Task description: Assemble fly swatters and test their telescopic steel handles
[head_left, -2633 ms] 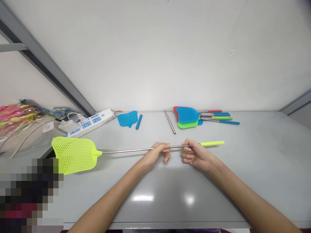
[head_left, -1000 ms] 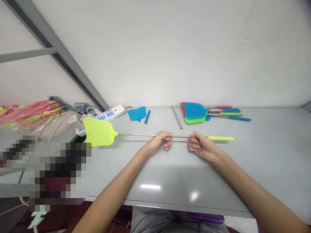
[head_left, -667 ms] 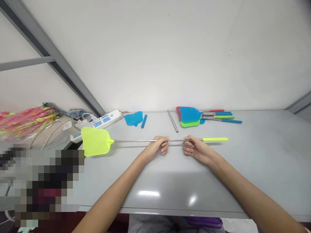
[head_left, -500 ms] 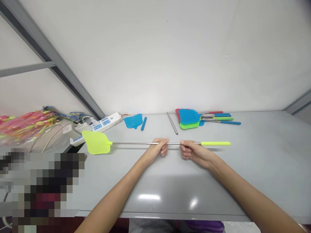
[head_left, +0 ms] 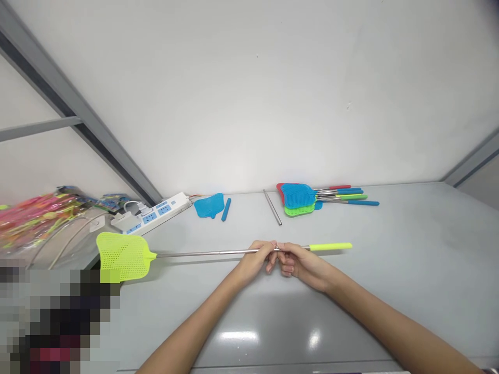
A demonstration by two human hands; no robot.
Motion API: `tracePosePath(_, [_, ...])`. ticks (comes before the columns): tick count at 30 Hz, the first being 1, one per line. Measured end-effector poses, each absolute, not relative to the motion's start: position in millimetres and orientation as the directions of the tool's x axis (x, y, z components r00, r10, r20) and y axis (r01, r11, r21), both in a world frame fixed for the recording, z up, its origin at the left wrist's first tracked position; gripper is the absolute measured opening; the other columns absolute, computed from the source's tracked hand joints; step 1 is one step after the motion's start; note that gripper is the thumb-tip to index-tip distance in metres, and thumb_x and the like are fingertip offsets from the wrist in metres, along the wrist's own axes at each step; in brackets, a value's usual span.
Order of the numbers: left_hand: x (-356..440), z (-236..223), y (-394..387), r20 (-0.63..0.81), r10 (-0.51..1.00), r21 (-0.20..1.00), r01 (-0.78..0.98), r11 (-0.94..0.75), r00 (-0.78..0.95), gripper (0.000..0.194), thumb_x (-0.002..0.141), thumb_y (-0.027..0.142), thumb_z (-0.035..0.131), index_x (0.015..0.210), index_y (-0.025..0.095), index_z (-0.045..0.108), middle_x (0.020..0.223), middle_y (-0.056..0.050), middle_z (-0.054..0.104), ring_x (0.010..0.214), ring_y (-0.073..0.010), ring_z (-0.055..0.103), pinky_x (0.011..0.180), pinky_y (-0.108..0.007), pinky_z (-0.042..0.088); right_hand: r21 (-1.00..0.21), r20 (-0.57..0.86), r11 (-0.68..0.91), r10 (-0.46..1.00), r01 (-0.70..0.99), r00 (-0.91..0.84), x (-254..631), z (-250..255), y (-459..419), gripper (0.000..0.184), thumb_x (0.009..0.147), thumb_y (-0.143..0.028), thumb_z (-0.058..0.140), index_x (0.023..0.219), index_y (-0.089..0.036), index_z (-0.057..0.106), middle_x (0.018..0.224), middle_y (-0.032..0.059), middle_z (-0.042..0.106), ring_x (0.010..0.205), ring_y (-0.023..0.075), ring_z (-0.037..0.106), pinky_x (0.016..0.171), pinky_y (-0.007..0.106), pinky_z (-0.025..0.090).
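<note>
Both hands grip the thin silver metal shaft (head_left: pixel 202 253) of a yellow-green plastic fly swatter

The fly swatter lies crosswise in front of the person, roughly level, just above a glossy grey table (head_left: pixel 401 291). Its broad perforated head (head_left: pixel 122 257) points left; its smooth yellow-green handle (head_left: pixel 331 246) points right. The left hand (head_left: pixel 255 264) pinches the shaft between thumb and fingers. The right hand (head_left: pixel 304 264) is closed around the shaft just beside the handle, fingers curled under. The two hands are side by side; whether their fingertips touch, I cannot tell.

Behind them, a loose blue perforated plastic swatter head (head_left: pixel 209 206) lies near a slim blue cylindrical handle (head_left: pixel 226 210). Farther right, a bare silver metal tube (head_left: pixel 272 207) lies at a slant. To the right of this tube is a pile of swatters (head_left: pixel 298 196) with blue, red and green heads, their red, blue and green handles pointing right. On the left are a white power strip (head_left: pixel 158 214) with blue socket panels and pink, orange and yellow items in clear plastic wrapping (head_left: pixel 37 221), partly blurred. A white wall (head_left: pixel 249 98) rises behind.
</note>
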State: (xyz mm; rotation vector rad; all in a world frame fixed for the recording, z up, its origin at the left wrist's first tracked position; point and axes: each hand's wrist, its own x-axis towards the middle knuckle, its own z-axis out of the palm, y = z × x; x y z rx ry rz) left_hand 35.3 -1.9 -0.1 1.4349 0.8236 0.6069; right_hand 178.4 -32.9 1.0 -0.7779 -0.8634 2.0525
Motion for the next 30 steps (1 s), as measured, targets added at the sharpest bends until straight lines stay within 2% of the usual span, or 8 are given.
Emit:
tracePosePath(9, [37.0, 4.7, -1.8, -0.133, 0.770, 0.987, 0.154, 0.046, 0.625, 0.046, 0.081, 0.039, 0.028, 0.045, 0.015, 0.045, 0.039, 0.001, 0.045, 0.046, -0.0110, 0.045, 0.059, -0.024, 0.036, -0.699, -0.307, -0.541, 0.818, -0.468, -0.487, 178.9, -1.6, -30.9, 0.027, 0.071, -0.033, 0.048, 0.052, -0.015, 0.042, 0.050, -0.0041, 0.034, 0.043, 0.0065, 0.028, 0.047, 0.023, 0.024])
tracePosePath(14, [37.6, 6.2, -1.4, -0.152, 0.756, 0.986, 0.152, 0.070, 0.637, 0.044, 0.080, 0.038, 0.028, 0.046, 0.016, 0.044, 0.039, 0.001, 0.045, 0.046, -0.0111, 0.044, 0.060, -0.024, 0.036, -0.660, -0.338, -0.562, 0.815, -0.498, -0.472, 178.7, -3.5, -30.1, 0.031, 0.070, -0.031, 0.048, 0.046, -0.016, 0.036, 0.044, -0.0057, 0.026, 0.041, 0.0067, 0.027, 0.046, 0.023, 0.024])
tracePosePath(18, [38.3, 3.5, -3.6, -0.169, 0.783, 0.985, 0.125, 0.117, 0.598, 0.039, 0.079, 0.035, 0.031, 0.045, 0.017, 0.036, 0.037, 0.002, 0.042, 0.042, -0.0100, 0.041, 0.055, -0.024, 0.035, -0.619, -0.355, -0.587, 0.802, -0.522, -0.480, 178.7, -4.6, -30.7, 0.031, 0.070, -0.028, 0.048, 0.045, -0.017, 0.035, 0.043, -0.0065, 0.022, 0.040, 0.0065, 0.023, 0.046, 0.023, 0.026])
tracePosePath(25, [40.0, 0.0, -3.6, -0.187, 0.811, 0.982, 0.097, 0.161, 0.554, 0.038, 0.077, 0.031, 0.034, 0.043, 0.018, 0.029, 0.032, 0.003, 0.036, 0.037, -0.0088, 0.035, 0.047, -0.023, 0.032, -0.464, -0.457, -0.697, 0.717, -0.547, -0.526, 182.5, -3.4, -29.1, 0.028, 0.067, -0.025, 0.051, 0.048, -0.017, 0.033, 0.045, -0.0078, 0.020, 0.040, 0.0050, 0.020, 0.043, 0.020, 0.024])
tracePosePath(30, [41.8, 4.6, -0.7, -0.205, 0.791, 0.974, 0.041, 0.222, 0.577, 0.038, 0.075, 0.029, 0.035, 0.040, 0.019, 0.027, 0.029, 0.004, 0.032, 0.033, -0.0086, 0.034, 0.044, -0.024, 0.031, -0.469, -0.491, -0.698, 0.715, -0.541, -0.497, 186.3, -1.2, -25.3, 0.027, 0.066, -0.022, 0.051, 0.049, -0.017, 0.031, 0.044, -0.0083, 0.020, 0.038, 0.0040, 0.016, 0.039, 0.019, 0.020])
